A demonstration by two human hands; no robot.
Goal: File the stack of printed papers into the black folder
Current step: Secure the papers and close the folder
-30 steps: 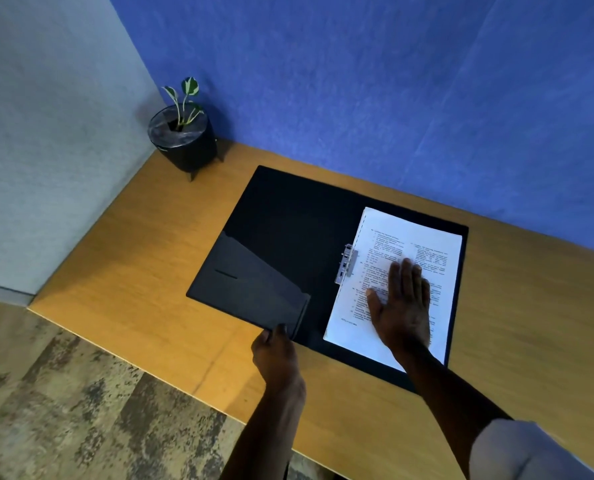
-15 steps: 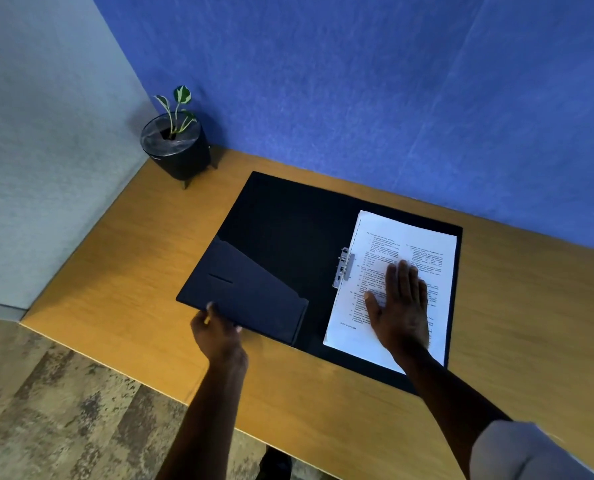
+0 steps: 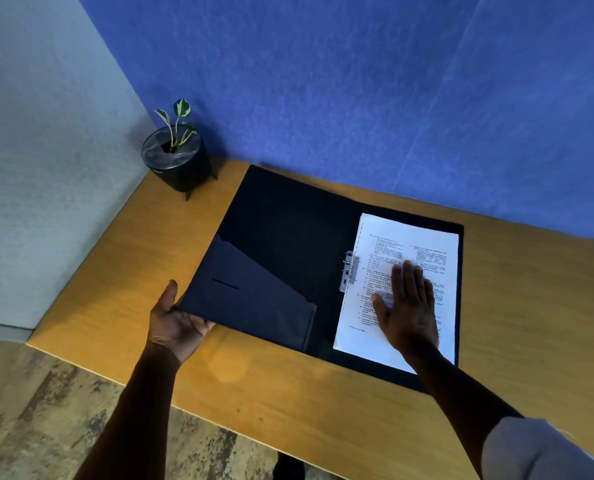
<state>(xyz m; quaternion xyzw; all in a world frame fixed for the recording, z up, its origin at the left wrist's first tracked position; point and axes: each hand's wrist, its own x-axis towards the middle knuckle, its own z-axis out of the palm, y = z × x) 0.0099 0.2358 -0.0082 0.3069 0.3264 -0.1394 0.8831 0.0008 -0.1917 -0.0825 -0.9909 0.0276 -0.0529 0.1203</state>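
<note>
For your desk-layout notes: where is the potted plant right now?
In the head view, the potted plant stands at the desk's far left corner, against the blue wall, left of the open folder.

I see left hand (image 3: 176, 323): palm up, thumb raised, fingers tucked under the folder (image 3: 281, 244) corner, gripping it | right hand (image 3: 408, 306): flat, palm down, fingers together and extended, pressing the papers (image 3: 423, 244) | both forearms reach forward, right sleeve at elbow.

Black folder (image 3: 281, 237), white printed papers (image 3: 423, 244), orange desk (image 3: 530, 306)
</note>
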